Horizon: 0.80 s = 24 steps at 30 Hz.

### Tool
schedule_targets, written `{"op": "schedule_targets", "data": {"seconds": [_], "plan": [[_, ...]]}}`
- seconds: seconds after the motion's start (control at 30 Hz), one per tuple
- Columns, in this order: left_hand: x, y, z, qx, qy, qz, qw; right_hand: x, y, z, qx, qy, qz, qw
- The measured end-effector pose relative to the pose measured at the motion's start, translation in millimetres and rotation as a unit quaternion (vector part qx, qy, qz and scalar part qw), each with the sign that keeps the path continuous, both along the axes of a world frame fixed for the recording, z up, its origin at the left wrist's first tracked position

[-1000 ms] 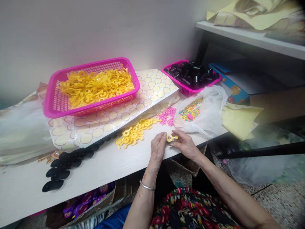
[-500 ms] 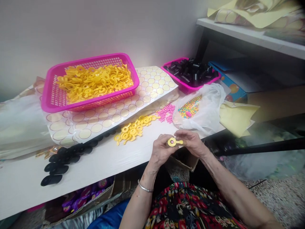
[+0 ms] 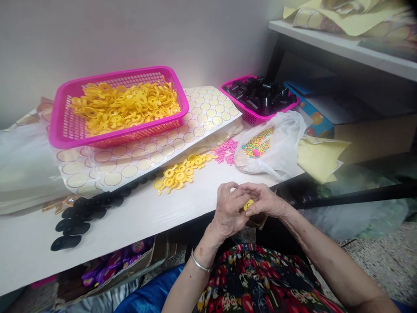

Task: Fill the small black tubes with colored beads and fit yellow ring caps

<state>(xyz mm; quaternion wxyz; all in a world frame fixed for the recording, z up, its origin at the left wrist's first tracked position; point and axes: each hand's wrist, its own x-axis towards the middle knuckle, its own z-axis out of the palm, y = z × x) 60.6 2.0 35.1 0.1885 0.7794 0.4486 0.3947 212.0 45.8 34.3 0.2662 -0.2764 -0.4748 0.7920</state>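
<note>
A small yellow plastic ring piece with a short handle is held in front of my body, beyond the table's front edge. Only part of it shows, as my fingers cover the rest. My left hand is closed over it from the left, its fingers curled. From the right, my right hand pinches the same piece, thumb towards me. Nearby on the table lie a pile of yellow ring pieces and a scatter of small pink pieces.
A pink basket of yellow pieces rests on sheets of round stickers. Behind stands a pink basket of black caps. A white plastic bag with coloured beads sits at right, and black scoop-shaped parts line the left.
The ring piece, earlier showing its pink centre and handle, is now mostly covered by my fingers. My left hand has moved right and closed over it, and the view has shifted slightly.
</note>
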Motion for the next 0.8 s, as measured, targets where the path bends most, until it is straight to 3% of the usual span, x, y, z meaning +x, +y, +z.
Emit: {"op": "schedule_targets", "data": {"seconds": [0.2,0.4,0.57,0.63,0.8], "plan": [[0.4,-1.1,-9.9,-0.009,0.001,0.007,1.000,-7.6,-9.1,-8.6,-0.016,0.022,-0.078,0.997],[-0.3,-5.0,-16.7,-0.025,0.014,0.014,1.000,-8.3,-9.0,-6.8,-0.001,-0.006,0.016,1.000],[6.0,-9.7,-25.2,-0.005,0.030,0.015,0.999,-6.1,-13.8,-7.8,0.025,-0.043,-0.009,0.999],[9.2,-12.4,-28.1,-0.010,0.038,0.017,0.999,-4.1,-16.7,-8.2,0.033,-0.051,0.015,0.998],[0.5,-19.7,-28.0,-0.019,0.043,-0.049,0.998,12.4,-19.0,-19.1,0.055,-0.140,0.094,0.984]]}}
